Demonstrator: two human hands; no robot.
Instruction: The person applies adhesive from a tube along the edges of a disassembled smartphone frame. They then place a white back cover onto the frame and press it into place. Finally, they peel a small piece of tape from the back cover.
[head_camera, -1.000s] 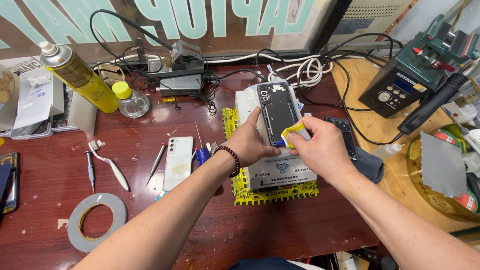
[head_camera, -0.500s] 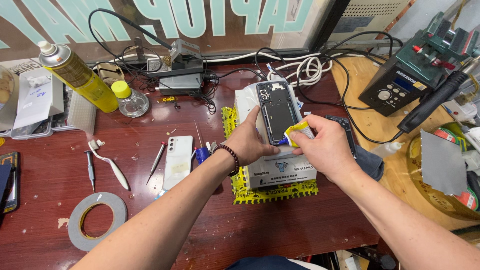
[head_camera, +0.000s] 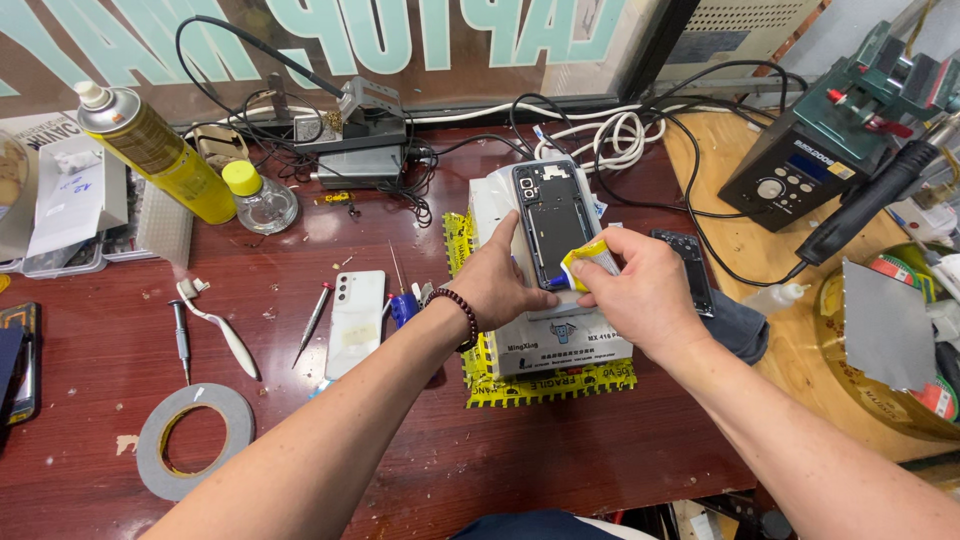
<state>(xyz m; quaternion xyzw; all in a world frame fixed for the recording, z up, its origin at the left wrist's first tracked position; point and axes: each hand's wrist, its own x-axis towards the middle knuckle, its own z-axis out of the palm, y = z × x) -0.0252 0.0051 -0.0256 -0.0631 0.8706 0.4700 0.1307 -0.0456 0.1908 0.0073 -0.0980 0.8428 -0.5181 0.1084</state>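
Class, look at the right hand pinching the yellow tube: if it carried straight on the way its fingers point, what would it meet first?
The right hand points left, so it would probably first meet the left hand steadying the opened phone, though depth is unclear.

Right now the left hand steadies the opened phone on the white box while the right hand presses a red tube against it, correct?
Not quite: the tube is yellow, not red. The head view shows the left hand steadying the opened phone on the white box while the right hand presses the tube against it.
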